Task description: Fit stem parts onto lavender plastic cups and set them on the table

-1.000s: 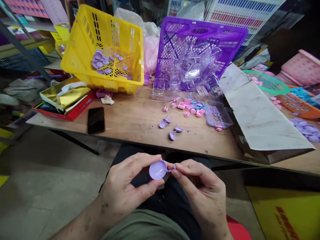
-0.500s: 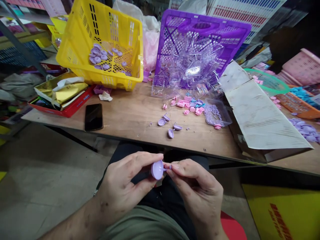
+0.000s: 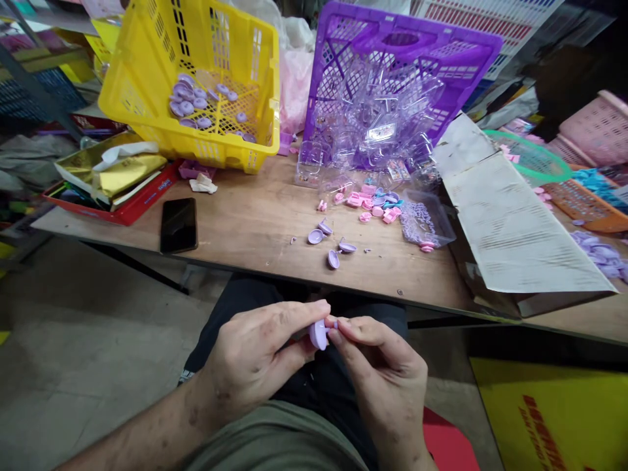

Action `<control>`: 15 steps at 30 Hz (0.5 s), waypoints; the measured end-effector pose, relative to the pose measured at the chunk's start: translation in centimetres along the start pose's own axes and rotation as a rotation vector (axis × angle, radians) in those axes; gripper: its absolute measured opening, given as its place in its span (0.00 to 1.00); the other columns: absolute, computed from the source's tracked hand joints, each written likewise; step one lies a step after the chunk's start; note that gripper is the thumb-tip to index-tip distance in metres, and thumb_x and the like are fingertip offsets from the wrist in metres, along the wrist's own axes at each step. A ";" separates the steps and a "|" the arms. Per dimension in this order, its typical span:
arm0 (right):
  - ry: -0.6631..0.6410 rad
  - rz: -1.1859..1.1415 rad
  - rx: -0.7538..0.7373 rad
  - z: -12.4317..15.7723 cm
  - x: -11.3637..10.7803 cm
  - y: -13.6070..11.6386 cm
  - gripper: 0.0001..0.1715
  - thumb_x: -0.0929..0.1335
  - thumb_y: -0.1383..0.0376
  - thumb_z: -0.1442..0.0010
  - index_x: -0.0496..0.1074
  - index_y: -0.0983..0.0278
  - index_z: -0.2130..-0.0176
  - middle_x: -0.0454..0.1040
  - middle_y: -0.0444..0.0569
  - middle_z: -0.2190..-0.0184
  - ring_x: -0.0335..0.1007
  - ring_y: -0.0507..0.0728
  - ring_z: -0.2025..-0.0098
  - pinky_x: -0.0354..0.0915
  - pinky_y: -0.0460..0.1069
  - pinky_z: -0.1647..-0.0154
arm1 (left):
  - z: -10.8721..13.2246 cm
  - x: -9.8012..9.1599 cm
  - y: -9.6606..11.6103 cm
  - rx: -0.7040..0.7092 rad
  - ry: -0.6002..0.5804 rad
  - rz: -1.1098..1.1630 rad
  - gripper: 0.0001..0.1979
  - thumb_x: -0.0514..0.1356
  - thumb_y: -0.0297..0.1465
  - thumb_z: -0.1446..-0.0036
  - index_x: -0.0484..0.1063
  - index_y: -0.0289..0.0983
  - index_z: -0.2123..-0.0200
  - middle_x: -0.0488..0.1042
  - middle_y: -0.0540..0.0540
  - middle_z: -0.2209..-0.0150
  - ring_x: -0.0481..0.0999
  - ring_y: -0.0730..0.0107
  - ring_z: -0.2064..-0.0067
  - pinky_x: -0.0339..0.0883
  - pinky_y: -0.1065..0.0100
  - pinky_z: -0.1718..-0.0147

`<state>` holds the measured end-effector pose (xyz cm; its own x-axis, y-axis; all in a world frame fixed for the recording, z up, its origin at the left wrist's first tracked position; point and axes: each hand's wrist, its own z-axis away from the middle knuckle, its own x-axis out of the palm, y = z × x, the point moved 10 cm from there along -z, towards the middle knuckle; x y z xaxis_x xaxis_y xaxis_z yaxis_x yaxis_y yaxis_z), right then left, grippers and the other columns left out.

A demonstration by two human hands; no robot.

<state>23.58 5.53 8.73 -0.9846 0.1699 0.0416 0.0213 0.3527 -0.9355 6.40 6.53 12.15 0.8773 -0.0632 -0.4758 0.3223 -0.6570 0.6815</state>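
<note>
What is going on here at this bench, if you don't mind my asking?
A seated person holds a small lilac plastic piece between the left hand and right hand, over the lap. More lilac pieces lie loose on the wooden table, others in the tilted yellow basket. A phone lies nearby.

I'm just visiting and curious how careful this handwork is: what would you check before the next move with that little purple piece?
1. Purple piece held by the left hand: ok, pinched at its rim.
2. Right hand on the piece's small stem: ok, fingers touch it.
3. Stem fully seated: cannot tell, the fingers hide it.
4. Spare purple pieces near the table edge: ok, several lie there.
5. Yellow basket has room: ok, only partly filled.
6. Phone apart from the parts: ok.
</note>
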 end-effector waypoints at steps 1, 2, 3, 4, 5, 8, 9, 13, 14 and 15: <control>-0.014 0.037 0.007 -0.1 -0.2 0.4 0.13 0.80 0.72 0.36 0.87 0.53 0.57 0.89 0.43 0.60 0.89 0.54 0.58 0.83 0.43 0.52 | 0.0 0.5 -0.5 -0.013 -0.025 0.017 0.19 0.66 0.25 0.28 0.75 0.42 0.36 0.86 0.48 0.44 0.88 0.73 0.46 0.77 0.77 0.39; -0.020 0.083 0.017 -0.2 -0.6 0.8 0.12 0.80 0.71 0.36 0.87 0.53 0.56 0.89 0.43 0.60 0.89 0.54 0.58 0.83 0.44 0.52 | 0.0 1.1 -1.1 -0.031 -0.053 0.027 0.22 0.66 0.26 0.28 0.73 0.43 0.34 0.85 0.48 0.41 0.87 0.71 0.43 0.77 0.75 0.38; -0.016 0.139 0.030 -0.3 -1.3 1.4 0.10 0.80 0.69 0.35 0.87 0.53 0.56 0.89 0.44 0.60 0.89 0.54 0.59 0.83 0.44 0.53 | 0.1 1.7 -1.7 -0.051 -0.085 0.025 0.25 0.67 0.27 0.28 0.70 0.44 0.31 0.83 0.46 0.38 0.85 0.69 0.40 0.77 0.71 0.35; 0.002 0.201 0.044 -0.6 -2.3 2.1 0.09 0.80 0.67 0.35 0.87 0.53 0.56 0.89 0.44 0.60 0.89 0.55 0.60 0.83 0.44 0.54 | 0.2 2.3 -2.4 -0.071 -0.114 0.010 0.29 0.67 0.28 0.29 0.66 0.44 0.28 0.79 0.44 0.34 0.83 0.65 0.37 0.76 0.67 0.33; 0.034 0.267 0.054 -0.9 -3.7 2.7 0.07 0.80 0.64 0.35 0.87 0.54 0.56 0.89 0.45 0.61 0.89 0.55 0.61 0.83 0.44 0.55 | 0.3 2.6 -3.2 -0.089 -0.137 -0.013 0.33 0.67 0.29 0.29 0.62 0.44 0.26 0.76 0.42 0.31 0.80 0.62 0.34 0.74 0.62 0.31; 0.151 0.443 0.079 -2.6 -8.5 5.0 0.09 0.79 0.56 0.35 0.86 0.57 0.57 0.89 0.48 0.60 0.88 0.59 0.61 0.84 0.49 0.53 | 0.3 2.4 -5.5 -0.104 -0.157 -0.092 0.28 0.65 0.29 0.29 0.66 0.46 0.29 0.72 0.42 0.30 0.76 0.59 0.31 0.73 0.58 0.30; 0.174 0.502 0.090 -3.4 -10.0 5.9 0.12 0.79 0.53 0.35 0.86 0.58 0.58 0.89 0.49 0.60 0.88 0.60 0.60 0.84 0.51 0.52 | 0.1 2.0 -6.2 -0.098 -0.159 -0.115 0.23 0.64 0.28 0.28 0.69 0.47 0.33 0.74 0.43 0.32 0.77 0.60 0.32 0.75 0.59 0.32; 0.161 0.772 0.125 -6.8 -12.8 9.3 0.23 0.74 0.43 0.34 0.86 0.58 0.59 0.88 0.50 0.64 0.84 0.61 0.68 0.80 0.54 0.61 | -1.8 0.1 -8.3 -0.046 -0.172 -0.203 0.12 0.63 0.28 0.28 0.75 0.48 0.44 0.80 0.47 0.43 0.83 0.64 0.41 0.80 0.64 0.41; 0.139 0.826 0.123 -7.7 -12.6 10.0 0.25 0.72 0.41 0.33 0.86 0.58 0.59 0.87 0.50 0.66 0.81 0.60 0.72 0.79 0.55 0.63 | -2.5 -0.4 -8.6 -0.028 -0.170 -0.212 0.11 0.63 0.29 0.28 0.75 0.48 0.46 0.81 0.48 0.44 0.84 0.64 0.43 0.80 0.65 0.43; 0.118 0.861 0.119 -8.5 -12.3 10.5 0.27 0.71 0.40 0.33 0.86 0.58 0.59 0.86 0.50 0.67 0.79 0.60 0.74 0.78 0.55 0.65 | -3.2 -0.7 -9.0 -0.011 -0.167 -0.218 0.10 0.63 0.29 0.28 0.76 0.48 0.47 0.81 0.49 0.46 0.84 0.65 0.45 0.80 0.66 0.44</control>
<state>37.35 14.99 1.41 -0.6099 0.4293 -0.6661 0.7242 -0.0394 -0.6885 4.00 14.84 8.15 0.7161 -0.0449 -0.6965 0.5018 -0.6604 0.5586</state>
